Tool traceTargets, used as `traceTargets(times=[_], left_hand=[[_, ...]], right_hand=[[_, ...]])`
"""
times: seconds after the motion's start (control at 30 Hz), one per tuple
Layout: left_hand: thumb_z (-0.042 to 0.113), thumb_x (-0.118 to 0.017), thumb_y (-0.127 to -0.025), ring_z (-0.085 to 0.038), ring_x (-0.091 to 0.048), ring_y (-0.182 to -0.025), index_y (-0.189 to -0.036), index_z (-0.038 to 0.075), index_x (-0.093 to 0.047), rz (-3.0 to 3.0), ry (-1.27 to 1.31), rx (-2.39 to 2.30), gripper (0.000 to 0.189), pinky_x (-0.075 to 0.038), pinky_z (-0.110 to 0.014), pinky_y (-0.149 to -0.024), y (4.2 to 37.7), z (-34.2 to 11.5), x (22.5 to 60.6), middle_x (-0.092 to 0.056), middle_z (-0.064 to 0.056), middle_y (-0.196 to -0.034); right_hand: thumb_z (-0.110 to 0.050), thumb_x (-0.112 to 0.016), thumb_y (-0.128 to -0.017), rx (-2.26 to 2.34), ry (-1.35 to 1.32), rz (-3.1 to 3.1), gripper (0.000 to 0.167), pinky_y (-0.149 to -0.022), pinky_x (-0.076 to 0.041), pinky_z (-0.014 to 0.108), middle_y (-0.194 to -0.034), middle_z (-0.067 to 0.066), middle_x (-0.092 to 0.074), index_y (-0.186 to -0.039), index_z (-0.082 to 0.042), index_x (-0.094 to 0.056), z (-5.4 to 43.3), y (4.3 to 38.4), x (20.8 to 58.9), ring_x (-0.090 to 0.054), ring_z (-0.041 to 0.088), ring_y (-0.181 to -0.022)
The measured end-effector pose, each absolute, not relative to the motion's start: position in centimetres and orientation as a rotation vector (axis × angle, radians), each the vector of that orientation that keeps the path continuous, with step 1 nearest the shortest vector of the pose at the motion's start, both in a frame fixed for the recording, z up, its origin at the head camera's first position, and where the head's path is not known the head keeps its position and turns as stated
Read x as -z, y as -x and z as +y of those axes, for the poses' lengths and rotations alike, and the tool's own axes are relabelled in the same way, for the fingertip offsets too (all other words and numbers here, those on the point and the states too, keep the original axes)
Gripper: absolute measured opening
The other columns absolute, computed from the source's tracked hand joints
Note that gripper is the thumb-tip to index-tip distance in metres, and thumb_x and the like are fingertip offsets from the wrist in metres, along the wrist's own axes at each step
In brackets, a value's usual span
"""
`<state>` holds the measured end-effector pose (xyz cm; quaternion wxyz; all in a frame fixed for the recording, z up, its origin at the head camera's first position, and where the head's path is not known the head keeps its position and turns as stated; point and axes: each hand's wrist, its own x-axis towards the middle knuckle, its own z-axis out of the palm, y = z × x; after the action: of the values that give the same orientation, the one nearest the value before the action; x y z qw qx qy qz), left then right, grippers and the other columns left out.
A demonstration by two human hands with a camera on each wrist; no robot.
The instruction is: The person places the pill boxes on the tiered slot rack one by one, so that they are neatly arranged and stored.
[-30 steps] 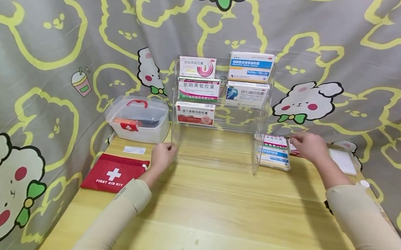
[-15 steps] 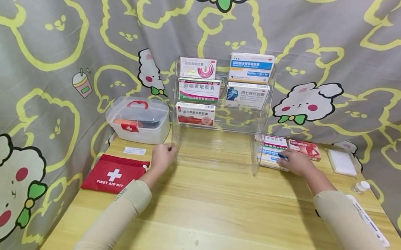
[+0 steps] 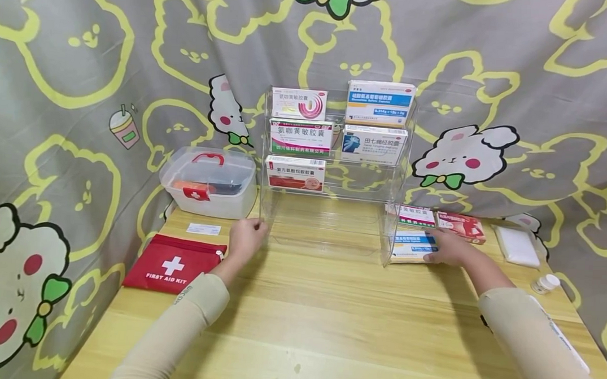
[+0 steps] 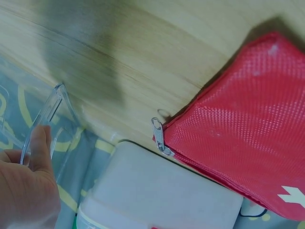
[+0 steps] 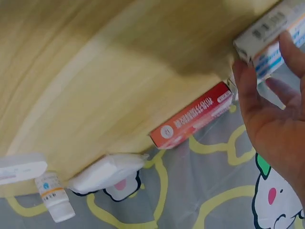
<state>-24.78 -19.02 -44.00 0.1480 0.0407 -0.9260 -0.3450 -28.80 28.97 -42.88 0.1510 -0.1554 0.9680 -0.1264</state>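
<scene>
At the left side of a clear plastic display rack (image 3: 326, 250), my left hand (image 3: 246, 236) pinches the rack's upright edge. The left wrist view shows this hand (image 4: 28, 186) with its fingers at the clear panel (image 4: 47, 112). My right hand (image 3: 450, 248) holds the right end of a blue-and-white medicine box (image 3: 412, 246), just right of the rack's lower part. Seen from the right wrist, the thumb lies on one face of that box (image 5: 269, 31) and the other fingers are at its end. Behind it lies a magenta-and-green medicine box (image 3: 417, 216).
Several medicine boxes stand on the rack's upper tiers, such as a red-and-white one (image 3: 295, 174). At right are a red box (image 3: 461, 226), a white packet (image 3: 517, 246) and a small white bottle (image 3: 546, 284). A red first aid pouch (image 3: 175, 263) and a translucent case (image 3: 207, 182) stand left.
My right hand has gone from beside the red box to the blue-and-white box, which now sits slightly nearer the front, apart from the magenta-and-green one. The left hand stays put.
</scene>
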Motion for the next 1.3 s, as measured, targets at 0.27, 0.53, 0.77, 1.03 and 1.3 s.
traceTargets(times=[0.27,0.53,0.77,1.03,1.3], left_hand=[[0.011,-0.054,-0.084,-0.017,-0.038,-0.052,-0.049,0.012,-0.045,-2.665,-0.122,0.984,0.036,-0.032,-0.028,-0.050,24.9,-19.1,44.2,-0.043,-0.002,-0.046],[0.011,-0.055,-0.083,-0.018,-0.044,-0.057,-0.054,0.009,-0.057,-2.660,-0.106,0.980,0.029,-0.034,-0.027,-0.052,25.0,-18.9,43.9,-0.060,-0.004,-0.059],[0.012,-0.057,-0.083,-0.019,-0.043,-0.056,-0.056,0.009,-0.059,-2.649,-0.120,0.996,0.027,-0.034,-0.029,-0.052,25.0,-18.9,44.1,-0.054,-0.003,-0.053],[0.012,-0.058,-0.082,-0.020,-0.046,-0.058,-0.064,0.006,-0.068,-2.648,-0.126,0.984,0.022,-0.037,-0.029,-0.055,24.9,-18.9,44.2,-0.062,-0.005,-0.060],[0.010,-0.057,-0.082,-0.019,-0.043,-0.056,-0.064,0.006,-0.068,-2.644,-0.129,0.987,0.022,-0.036,-0.029,-0.055,24.6,-18.7,43.9,-0.058,-0.004,-0.055]], right_hand=[[-0.030,-0.078,-0.074,0.488,0.437,2.561,0.106,-0.103,-0.016,0.067,-0.145,0.039,-0.014,-0.148,0.003,-0.010,29.2,28.0,41.9,-0.012,0.056,-0.131],[-0.034,-0.079,-0.071,0.416,0.470,2.563,0.097,-0.101,-0.020,0.068,-0.142,0.040,-0.022,-0.144,0.002,-0.028,29.7,27.5,42.0,-0.020,0.058,-0.127],[-0.027,-0.078,-0.074,0.558,0.515,2.643,0.069,-0.096,-0.031,0.065,-0.132,0.036,-0.034,-0.127,0.004,-0.049,30.1,27.1,42.1,-0.035,0.052,-0.119],[-0.016,-0.073,-0.080,0.823,0.513,2.646,0.041,-0.080,-0.045,0.035,-0.106,0.010,-0.058,-0.116,-0.005,-0.056,32.2,26.1,41.3,-0.050,0.022,-0.095],[-0.035,-0.068,-0.085,0.857,0.319,2.776,0.053,-0.072,-0.047,0.023,-0.107,0.013,-0.063,-0.125,-0.001,-0.057,34.4,24.5,39.4,-0.053,0.019,-0.091]])
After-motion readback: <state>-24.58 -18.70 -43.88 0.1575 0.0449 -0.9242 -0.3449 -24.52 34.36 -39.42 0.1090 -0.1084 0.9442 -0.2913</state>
